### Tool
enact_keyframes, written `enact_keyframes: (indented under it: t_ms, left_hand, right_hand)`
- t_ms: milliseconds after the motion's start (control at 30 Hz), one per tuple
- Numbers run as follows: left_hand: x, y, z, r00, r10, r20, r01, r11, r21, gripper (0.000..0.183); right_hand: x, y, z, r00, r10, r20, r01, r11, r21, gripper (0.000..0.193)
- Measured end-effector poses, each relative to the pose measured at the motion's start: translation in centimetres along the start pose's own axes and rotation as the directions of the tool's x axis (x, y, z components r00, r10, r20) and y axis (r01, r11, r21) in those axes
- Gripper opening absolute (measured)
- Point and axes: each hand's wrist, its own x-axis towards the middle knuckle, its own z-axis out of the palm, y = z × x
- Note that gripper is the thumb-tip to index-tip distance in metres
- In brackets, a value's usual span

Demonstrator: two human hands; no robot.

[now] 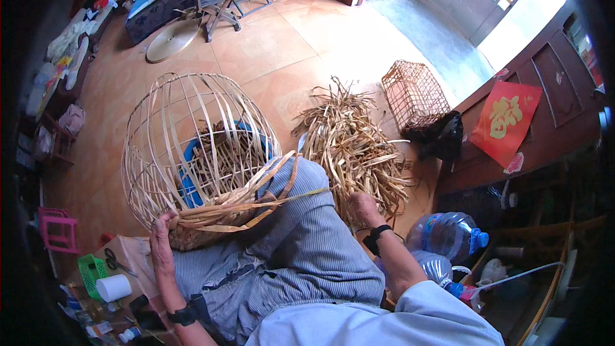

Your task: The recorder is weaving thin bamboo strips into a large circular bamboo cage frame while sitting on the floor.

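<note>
A half-woven basket (202, 86) with tall, pale, curved ribs leans against my left knee, its tightly woven part toward me. Curled round its near left edge is my left hand (163, 243). Several loose tan strips (256, 206) trail from the weave across my striped trousers. Through the ribs shows a blue-rimmed basin (187, 182) with short dried strips in it; I cannot tell whether it stands inside or behind the basket. My right hand (366, 210) is at the near edge of a big heap of dried flat strips (349, 138). Its fingers are hidden from view.
Beyond the heap stands a rectangular wicker basket (416, 93) beside a black bag (442, 136). Large plastic bottles (448, 236) lie near my right elbow. At my left are scissors (115, 260), a white cup (114, 288), a green plastic basket (91, 274) and a pink stool (59, 227).
</note>
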Motion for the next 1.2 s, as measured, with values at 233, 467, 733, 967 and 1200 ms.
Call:
enact_keyframes:
  t_ms: [233, 467, 733, 967, 1200]
  left_hand:
    - [-0.1, 0.1, 0.8, 1.0, 0.003, -0.031, -0.004, 1.0, -0.028, 0.073]
    - [-0.5, -0.8, 1.1, 0.998, 0.039, -0.045, -0.041, 0.998, -0.037, 0.053]
    - [-2.8, 7.1, 1.4, 0.934, 0.292, -0.207, -0.185, 0.889, 0.419, 0.019]
    - [-2.9, 8.7, 3.0, 0.864, 0.431, -0.258, -0.268, 0.829, 0.491, 0.015]
    - [-2.4, 7.9, 4.5, 0.917, 0.251, -0.31, -0.117, 0.912, 0.393, 0.023]
  right_hand:
    - [0.2, -1.1, -8.2, 0.985, 0.127, 0.119, -0.173, 0.645, 0.745, 0.031]
    - [0.1, -2.6, -13.3, 0.952, -0.149, -0.267, 0.278, 0.785, 0.554, 0.028]
    - [-4.6, -17.8, -24.2, 0.789, -0.273, -0.55, 0.535, 0.745, 0.399, 0.013]
    - [-6.0, -29.2, -21.3, 0.916, -0.35, -0.196, 0.351, 0.464, 0.813, 0.019]
    - [-9.0, -38.8, -15.9, 0.759, -0.651, 0.026, 0.527, 0.636, 0.564, 0.017]
